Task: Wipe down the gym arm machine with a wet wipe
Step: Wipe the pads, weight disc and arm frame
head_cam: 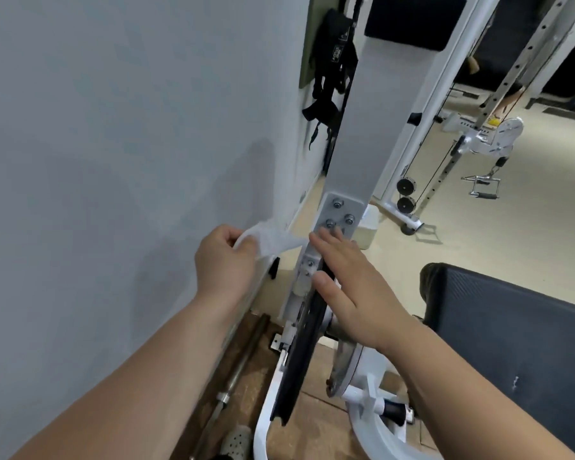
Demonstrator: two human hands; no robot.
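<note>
Beside the grey wall (97,144), the left hand (224,260) pinches a wet wipe (273,240); the right hand (352,280), grip spread flat, hides part of the machine arm (349,134).

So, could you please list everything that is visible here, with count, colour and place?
wet wipe: one, white, stretched from the left hand to the machine's bolted plate
gym arm machine: one, white frame with a black disc low down, centre
bolted plate: one, grey metal, on the frame above the right hand
seat pad: one, black, right
barbell: one, steel, on the floor along the wall
wall: grey, left
straps: black, hanging, top centre
cable machine: one, white, far right
left hand: pinching the wipe
right hand: open, flat against the frame
</note>
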